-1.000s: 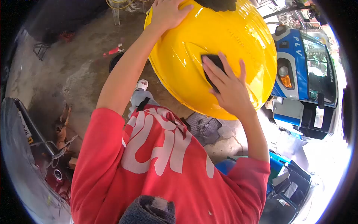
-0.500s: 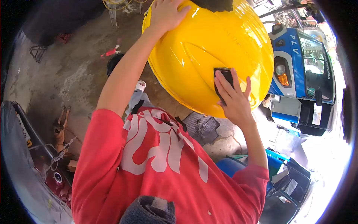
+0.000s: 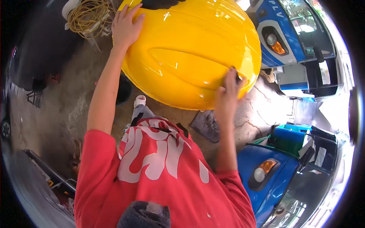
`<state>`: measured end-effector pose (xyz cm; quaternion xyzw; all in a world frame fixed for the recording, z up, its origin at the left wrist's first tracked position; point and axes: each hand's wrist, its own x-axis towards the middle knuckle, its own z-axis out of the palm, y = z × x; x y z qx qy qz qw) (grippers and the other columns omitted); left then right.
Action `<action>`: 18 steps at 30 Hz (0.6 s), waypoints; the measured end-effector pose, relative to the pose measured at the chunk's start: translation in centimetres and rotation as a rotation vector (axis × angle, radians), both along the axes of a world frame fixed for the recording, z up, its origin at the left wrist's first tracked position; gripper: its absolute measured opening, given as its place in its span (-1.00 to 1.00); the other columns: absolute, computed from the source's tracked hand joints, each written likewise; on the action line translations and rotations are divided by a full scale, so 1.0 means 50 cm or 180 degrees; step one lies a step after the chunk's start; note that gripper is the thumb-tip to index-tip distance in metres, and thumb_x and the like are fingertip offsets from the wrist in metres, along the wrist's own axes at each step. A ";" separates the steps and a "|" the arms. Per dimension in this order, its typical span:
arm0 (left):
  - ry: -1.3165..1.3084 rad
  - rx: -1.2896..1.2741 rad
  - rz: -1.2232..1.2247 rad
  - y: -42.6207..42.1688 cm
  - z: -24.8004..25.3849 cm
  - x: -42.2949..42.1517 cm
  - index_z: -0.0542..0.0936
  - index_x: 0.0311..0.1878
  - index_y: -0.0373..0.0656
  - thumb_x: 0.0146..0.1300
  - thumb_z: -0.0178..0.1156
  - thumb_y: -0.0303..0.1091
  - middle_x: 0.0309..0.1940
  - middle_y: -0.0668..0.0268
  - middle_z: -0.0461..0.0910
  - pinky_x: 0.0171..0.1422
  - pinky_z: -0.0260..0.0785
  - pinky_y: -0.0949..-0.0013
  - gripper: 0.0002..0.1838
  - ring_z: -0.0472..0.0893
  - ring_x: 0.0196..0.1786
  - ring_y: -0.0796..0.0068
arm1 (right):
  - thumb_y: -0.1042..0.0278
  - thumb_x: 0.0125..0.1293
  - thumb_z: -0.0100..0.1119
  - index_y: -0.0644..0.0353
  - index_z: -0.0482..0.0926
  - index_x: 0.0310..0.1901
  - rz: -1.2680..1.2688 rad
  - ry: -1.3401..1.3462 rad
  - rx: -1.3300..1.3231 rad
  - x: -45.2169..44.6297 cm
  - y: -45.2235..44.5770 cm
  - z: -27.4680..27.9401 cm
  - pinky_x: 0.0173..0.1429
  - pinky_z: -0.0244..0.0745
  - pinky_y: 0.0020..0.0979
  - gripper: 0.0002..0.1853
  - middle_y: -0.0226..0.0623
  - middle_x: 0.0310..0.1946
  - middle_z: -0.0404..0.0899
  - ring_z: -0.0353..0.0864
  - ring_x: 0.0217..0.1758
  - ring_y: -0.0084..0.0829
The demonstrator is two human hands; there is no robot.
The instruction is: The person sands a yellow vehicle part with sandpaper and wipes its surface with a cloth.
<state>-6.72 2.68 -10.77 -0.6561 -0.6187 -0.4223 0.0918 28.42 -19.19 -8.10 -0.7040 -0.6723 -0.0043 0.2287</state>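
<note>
A large glossy yellow curved panel [image 3: 182,57] with raised contours fills the upper middle. My left hand [image 3: 127,30] lies on its left edge, fingers spread, beside a dark patch [image 3: 161,3] at the top. Over the panel's lower right part, my right hand [image 3: 227,93] is smeared by motion. Its fingers are on a flat black pad [image 3: 238,79], which is mostly hidden by the hand. In the earlier frame this pad shows as a black rectangle under the fingers, against the yellow surface.
A blue and white vehicle [image 3: 283,53] stands right of the panel, and another blue vehicle [image 3: 262,201] at lower right. A dark bucket [image 3: 124,91] sits below the panel's left edge. A coiled yellow hose [image 3: 89,17] is at upper left; a grey mat [image 3: 205,123] lies on the floor.
The view has shifted, so the panel sits further left and higher. My right hand and the black pad are now closer to the panel's lower right edge. My left hand stays on the panel.
</note>
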 end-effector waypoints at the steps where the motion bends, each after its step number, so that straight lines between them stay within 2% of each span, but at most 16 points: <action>1: 0.0024 0.0015 -0.0057 0.002 -0.005 -0.001 0.50 0.44 0.38 0.48 0.08 0.15 0.52 0.09 0.34 0.61 0.13 0.03 -0.49 0.29 0.57 0.03 | 0.28 0.34 0.21 0.09 0.24 0.57 0.0054 -0.0351 0.0177 -0.072 0.004 -0.012 0.58 -0.63 0.40 -0.24 -0.26 0.67 0.04 -0.21 0.76 -0.03; 2: -0.0108 -0.0036 -0.0199 0.007 -0.013 -0.016 0.49 0.44 0.42 0.47 0.08 0.18 0.54 0.14 0.33 0.62 0.10 -0.03 -0.48 0.25 0.58 -0.02 | 0.23 0.33 0.24 0.11 0.28 0.55 0.0180 0.0072 0.0225 -0.153 0.009 0.010 0.57 -0.66 0.40 -0.25 -0.26 0.67 0.05 -0.19 0.76 -0.03; 3: -0.0239 -0.0084 -0.0335 0.012 -0.016 -0.028 0.48 0.44 0.47 0.45 0.09 0.20 0.55 0.18 0.31 0.63 0.07 -0.09 -0.48 0.22 0.60 -0.07 | 0.22 0.31 0.26 0.12 0.28 0.54 0.0301 0.0002 0.0330 -0.200 0.010 0.018 0.57 -0.69 0.40 -0.23 -0.27 0.67 0.05 -0.21 0.76 -0.03; 5: -0.0201 -0.0012 -0.0545 0.007 -0.014 -0.036 0.49 0.44 0.46 0.46 0.08 0.20 0.54 0.16 0.31 0.63 0.08 -0.07 -0.48 0.24 0.58 -0.08 | 0.23 0.34 0.23 0.11 0.28 0.55 0.0542 -0.0075 0.0207 -0.210 -0.004 0.035 0.56 -0.68 0.42 -0.26 -0.28 0.66 0.07 -0.23 0.76 -0.02; 8: -0.0208 -0.0103 -0.0591 0.012 -0.016 -0.027 0.49 0.45 0.45 0.47 0.07 0.21 0.55 0.14 0.30 0.64 0.06 -0.06 -0.48 0.24 0.58 -0.08 | 0.26 0.40 0.17 0.09 0.28 0.55 -0.0048 -0.0011 0.0198 -0.091 -0.033 0.002 0.55 -0.62 0.46 -0.31 -0.30 0.65 0.10 -0.21 0.76 0.02; 11: -0.0149 -0.0177 -0.0408 0.003 -0.010 -0.028 0.49 0.45 0.44 0.47 0.08 0.20 0.56 0.11 0.30 0.64 0.04 -0.04 -0.48 0.24 0.59 -0.07 | 0.23 0.40 0.11 0.09 0.29 0.54 -0.1096 0.0382 -0.0061 0.019 0.009 -0.023 0.52 -0.54 0.52 -0.33 -0.26 0.65 0.09 -0.18 0.74 0.12; 14: -0.0135 -0.0282 -0.0467 -0.001 0.009 -0.031 0.49 0.46 0.36 0.48 0.09 0.17 0.56 0.05 0.28 0.65 0.02 -0.04 -0.47 0.23 0.59 -0.08 | 0.17 0.40 0.12 0.12 0.29 0.54 -0.0941 0.0073 0.0156 -0.134 -0.026 0.008 0.53 -0.53 0.53 -0.31 -0.23 0.65 0.09 -0.19 0.73 0.17; 15: -0.0157 -0.0287 -0.0546 -0.007 0.012 -0.037 0.49 0.46 0.31 0.49 0.08 0.14 0.55 0.02 0.28 0.65 0.02 -0.05 -0.47 0.23 0.59 -0.10 | 0.14 0.39 0.14 0.14 0.30 0.53 -0.0778 -0.0050 -0.0023 -0.191 -0.055 0.029 0.52 -0.46 0.54 -0.30 -0.20 0.64 0.13 -0.17 0.72 0.20; 17: -0.0171 -0.0280 -0.0767 -0.014 0.020 -0.032 0.49 0.46 0.26 0.50 0.08 0.11 0.55 -0.02 0.27 0.65 0.02 -0.06 -0.47 0.22 0.59 -0.11 | 0.14 0.43 0.11 0.17 0.31 0.52 -0.0975 -0.0093 -0.0004 -0.195 -0.060 0.024 0.52 -0.45 0.56 -0.33 -0.20 0.64 0.13 -0.18 0.72 0.20; 18: -0.0128 -0.0283 -0.0721 -0.018 0.025 -0.029 0.50 0.46 0.23 0.51 0.08 0.09 0.55 -0.04 0.27 0.65 0.03 -0.06 -0.48 0.23 0.58 -0.12 | 0.14 0.47 0.06 0.18 0.31 0.51 -0.1343 0.0060 -0.0021 -0.159 -0.035 0.017 0.51 -0.44 0.57 -0.36 -0.20 0.63 0.14 -0.16 0.71 0.21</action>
